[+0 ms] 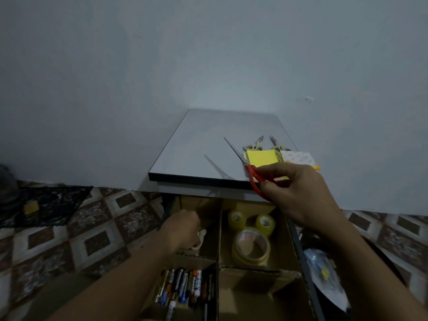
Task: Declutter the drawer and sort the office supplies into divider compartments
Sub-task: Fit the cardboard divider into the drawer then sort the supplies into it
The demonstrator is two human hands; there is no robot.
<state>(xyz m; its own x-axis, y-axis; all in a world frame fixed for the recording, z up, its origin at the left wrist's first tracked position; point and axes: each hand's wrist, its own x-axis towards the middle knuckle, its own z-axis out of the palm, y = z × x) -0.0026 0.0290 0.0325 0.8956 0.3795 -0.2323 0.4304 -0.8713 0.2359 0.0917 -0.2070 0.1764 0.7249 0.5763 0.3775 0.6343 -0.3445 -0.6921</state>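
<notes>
While right grip [298,191] clasps red scissors [254,180], left grip [183,230] curls round cream handle [201,238].

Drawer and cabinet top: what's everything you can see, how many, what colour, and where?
Cabinet top: one, pale grey, above drawer.
Beige scissors: two, on cabinet top.
Sticky notes: one pad, yellow, before those scissors.
White packet: one, right of notes.
Red scissors: one, red handles, right hand.
Tape rolls: three, yellowish, back-right compartment.
Batteries and markers: many, mixed colours, front-left compartment.
Cardboard dividers: brown, inside drawer.
Beige handle: one, back-left compartment, under left hand.
Plastic bag: one, clear, right of drawer.
Left hand: grips beige handle.
Right hand: holds red scissors.
</notes>
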